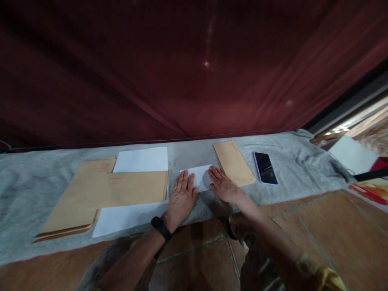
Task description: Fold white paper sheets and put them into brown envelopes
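A small white sheet of paper point(200, 177), which looks folded, lies on the grey cloth in front of me. My left hand point(182, 197) rests flat on its left end, fingers stretched out, with a dark band on the wrist. Across its right end lies my right hand point(222, 184), palm down and fingers extended. Just right of that hand is a small stack of brown envelopes point(235, 163). Left of my left hand, more brown envelopes point(136, 188) lie over white paper sheets point(142, 159) and a larger brown envelope point(75, 198).
A phone point(266, 168) in a pale purple case lies right of the envelopes. The grey cloth point(291, 161) runs along a dark red curtain point(194, 105). Brown floor tiles point(327, 222) show in front. A white object point(353, 153) stands at the far right.
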The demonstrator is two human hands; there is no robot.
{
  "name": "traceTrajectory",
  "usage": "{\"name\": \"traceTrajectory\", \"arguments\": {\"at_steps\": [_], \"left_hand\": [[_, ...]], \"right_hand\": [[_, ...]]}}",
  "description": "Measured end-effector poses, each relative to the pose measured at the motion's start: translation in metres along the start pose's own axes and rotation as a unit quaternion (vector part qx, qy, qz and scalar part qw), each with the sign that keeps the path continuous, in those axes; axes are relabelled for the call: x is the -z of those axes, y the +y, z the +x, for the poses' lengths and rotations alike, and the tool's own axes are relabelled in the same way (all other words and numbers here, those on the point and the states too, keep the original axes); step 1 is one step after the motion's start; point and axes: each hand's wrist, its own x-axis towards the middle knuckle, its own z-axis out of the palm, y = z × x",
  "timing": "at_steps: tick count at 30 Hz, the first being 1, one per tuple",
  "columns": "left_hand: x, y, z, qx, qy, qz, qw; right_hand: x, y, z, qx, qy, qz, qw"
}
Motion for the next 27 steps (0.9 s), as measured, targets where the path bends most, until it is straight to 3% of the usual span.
{"name": "traceTrajectory", "arguments": {"at_steps": [9, 12, 15, 18, 21, 24, 27], "left_hand": [[0.018, 0.004, -0.002, -0.021, -0.009, -0.009, 1.0], [0.029, -0.008, 0.002, -0.027, 0.015, -0.032, 0.999], [0.037, -0.03, 0.008, -0.007, 0.044, -0.062, 0.997], [0.038, -0.046, 0.008, 0.028, 0.077, -0.1, 0.992], [0.034, -0.039, 0.0, -0.011, 0.07, -0.119, 0.99], [0.029, -0.021, -0.008, -0.085, 0.037, -0.109, 0.99], [0.027, -0.011, -0.012, -0.108, 0.022, -0.097, 0.989]], "right_hand": [[0.02, -0.028, 0.004, 0.001, 0.03, 0.034, 0.999], [0.018, -0.038, 0.005, 0.008, 0.047, 0.041, 0.998], [0.02, -0.029, 0.01, -0.005, 0.08, 0.044, 0.996], [0.03, 0.0, 0.016, -0.075, 0.135, 0.032, 0.987], [0.043, 0.034, 0.019, -0.192, 0.178, 0.002, 0.965], [0.054, 0.055, 0.017, -0.307, 0.141, -0.022, 0.941], [0.06, 0.063, 0.013, -0.378, 0.082, -0.013, 0.922]]}}
